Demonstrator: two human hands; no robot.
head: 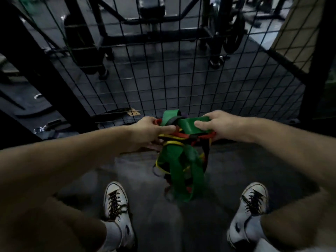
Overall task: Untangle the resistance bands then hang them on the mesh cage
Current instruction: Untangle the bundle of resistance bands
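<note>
A tangled bundle of resistance bands, wide green ones mixed with thin red, yellow and black ones, hangs between my hands above the floor. My left hand grips the left side of the knot, thumb lying across the red and yellow strands. My right hand holds a wide green band at the top right, thumb pressed on it, fingers curled round the strands below. The black mesh cage stands just beyond the bundle.
My two white sneakers stand on the dark floor below the bands. Behind the mesh are black gym machine frames and a weight stack. A black upright post frames the cage on the right.
</note>
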